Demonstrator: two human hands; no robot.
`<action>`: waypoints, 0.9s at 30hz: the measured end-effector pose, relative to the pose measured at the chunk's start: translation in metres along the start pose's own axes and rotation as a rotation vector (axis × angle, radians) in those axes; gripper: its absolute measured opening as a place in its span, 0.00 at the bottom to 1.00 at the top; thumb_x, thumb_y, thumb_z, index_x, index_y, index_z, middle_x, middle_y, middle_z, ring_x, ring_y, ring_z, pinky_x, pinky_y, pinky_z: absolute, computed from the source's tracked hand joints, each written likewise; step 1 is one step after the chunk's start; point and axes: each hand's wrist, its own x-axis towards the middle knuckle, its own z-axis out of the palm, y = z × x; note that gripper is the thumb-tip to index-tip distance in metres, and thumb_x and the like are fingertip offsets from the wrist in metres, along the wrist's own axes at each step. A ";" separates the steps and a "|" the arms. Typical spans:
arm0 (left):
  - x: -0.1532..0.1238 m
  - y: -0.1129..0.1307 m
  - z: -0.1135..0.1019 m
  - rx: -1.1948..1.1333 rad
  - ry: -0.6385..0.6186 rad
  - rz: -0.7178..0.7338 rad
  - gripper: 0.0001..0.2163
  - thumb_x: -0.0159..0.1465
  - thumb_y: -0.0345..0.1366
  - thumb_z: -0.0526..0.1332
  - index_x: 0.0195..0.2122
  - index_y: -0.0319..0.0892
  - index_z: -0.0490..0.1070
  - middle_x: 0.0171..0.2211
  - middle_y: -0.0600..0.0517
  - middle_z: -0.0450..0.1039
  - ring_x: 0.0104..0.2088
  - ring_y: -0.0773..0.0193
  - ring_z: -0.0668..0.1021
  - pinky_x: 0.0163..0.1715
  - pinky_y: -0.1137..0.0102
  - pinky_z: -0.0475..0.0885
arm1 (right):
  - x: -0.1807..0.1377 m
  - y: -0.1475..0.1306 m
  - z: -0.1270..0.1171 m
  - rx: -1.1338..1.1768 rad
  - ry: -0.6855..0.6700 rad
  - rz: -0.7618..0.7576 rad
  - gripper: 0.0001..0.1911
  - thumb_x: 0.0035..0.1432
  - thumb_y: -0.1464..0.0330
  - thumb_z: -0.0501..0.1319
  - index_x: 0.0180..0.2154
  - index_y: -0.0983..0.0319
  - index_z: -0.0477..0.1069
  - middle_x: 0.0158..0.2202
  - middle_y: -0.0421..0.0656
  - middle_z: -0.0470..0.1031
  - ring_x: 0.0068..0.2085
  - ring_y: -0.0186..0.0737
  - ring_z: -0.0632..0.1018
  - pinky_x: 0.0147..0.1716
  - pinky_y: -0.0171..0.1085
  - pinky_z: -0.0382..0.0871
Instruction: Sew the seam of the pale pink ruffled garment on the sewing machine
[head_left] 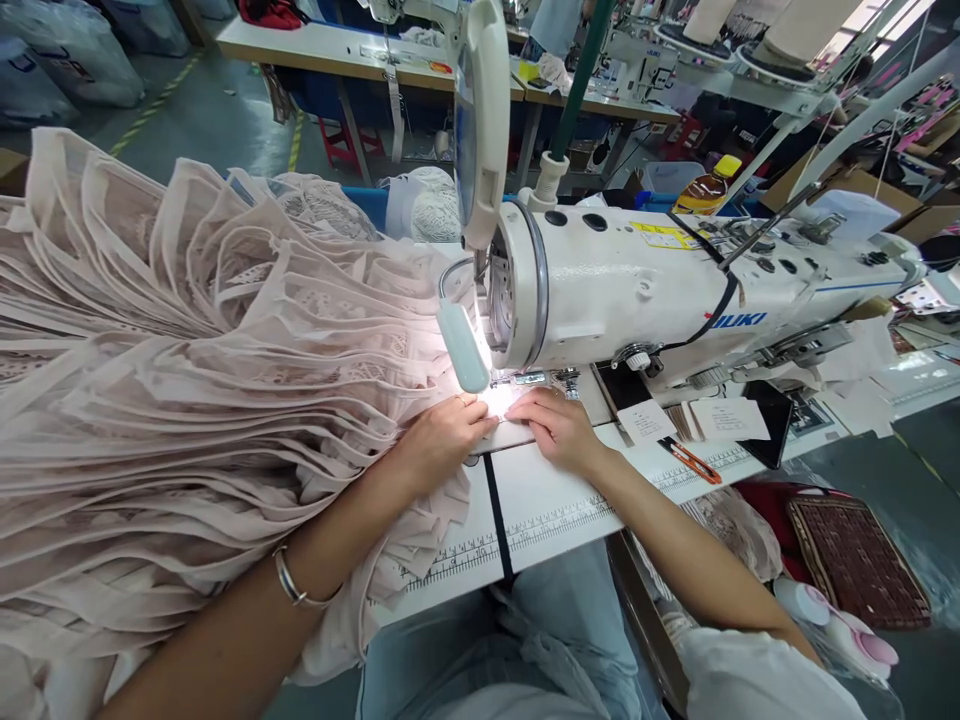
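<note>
My left hand lies at the front of a white sewing machine, its fingers pinched together on pale fabric by the needle area. From the other side, the closed fingertips of my right hand grip the same fabric. The strip between my hands is washed out by a bright lamp, so its edges are hard to make out. A large heap of beige, lace-trimmed garment pieces spreads over the left side, reaching my left forearm. The needle itself is hidden behind the lamp.
Paper tags, orange-handled thread snips and a dark phone-like slab lie right of my right hand. A printed ruler runs along the table's front edge. Behind stands a bottle of amber liquid.
</note>
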 end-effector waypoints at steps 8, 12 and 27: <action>0.003 0.009 -0.002 0.167 -0.016 -0.033 0.12 0.71 0.25 0.53 0.34 0.38 0.74 0.30 0.49 0.71 0.32 0.60 0.71 0.32 0.68 0.64 | -0.001 0.000 0.002 -0.025 0.019 0.001 0.18 0.60 0.81 0.52 0.39 0.59 0.76 0.38 0.40 0.81 0.40 0.37 0.79 0.37 0.34 0.72; 0.003 0.013 0.000 0.193 0.020 -0.031 0.11 0.70 0.25 0.54 0.34 0.38 0.74 0.30 0.49 0.71 0.33 0.60 0.72 0.34 0.68 0.66 | 0.000 0.000 0.002 -0.008 0.018 -0.001 0.18 0.60 0.81 0.52 0.39 0.59 0.76 0.37 0.40 0.81 0.40 0.37 0.79 0.37 0.35 0.73; 0.003 0.017 0.003 0.196 0.044 -0.032 0.11 0.69 0.24 0.53 0.33 0.38 0.73 0.30 0.49 0.71 0.32 0.60 0.72 0.33 0.67 0.67 | 0.001 -0.002 -0.001 0.049 0.012 -0.038 0.19 0.59 0.80 0.52 0.41 0.58 0.77 0.38 0.41 0.80 0.39 0.38 0.78 0.41 0.38 0.74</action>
